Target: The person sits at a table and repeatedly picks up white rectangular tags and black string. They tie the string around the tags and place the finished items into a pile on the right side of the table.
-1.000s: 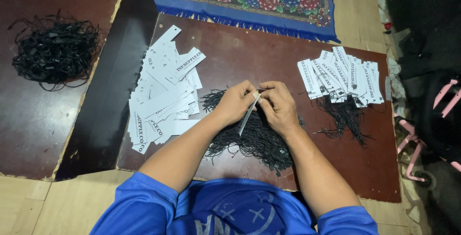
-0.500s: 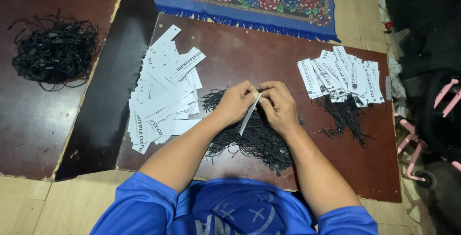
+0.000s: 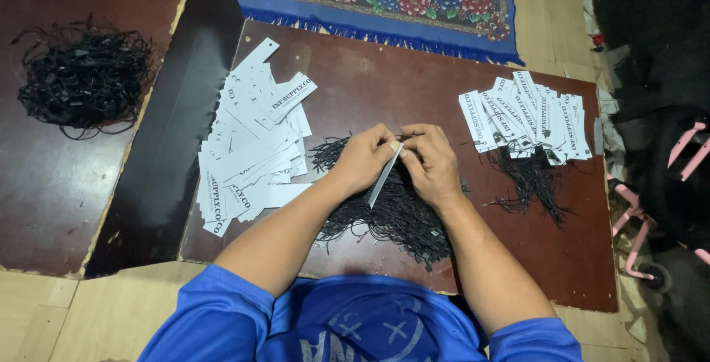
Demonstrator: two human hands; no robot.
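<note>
Under the left hand [image 3: 364, 161] and right hand [image 3: 433, 164], fingertips and upper end of paper tag [image 3: 384, 177] hidden; rug [image 3: 384, 0] cropped above.

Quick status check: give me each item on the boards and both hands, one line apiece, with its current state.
Left hand: pinching the top of the tag.
Right hand: fingers closed at the tag's top end.
White paper tag: held between both hands, tilted, above the strings.
Black string pile: loose, under the hands.
Untagged stack: fanned, no strings.
Strung tags: fanned in a row, strings trailing below.
Tangled cord heap: untouched, on the left board.
</note>
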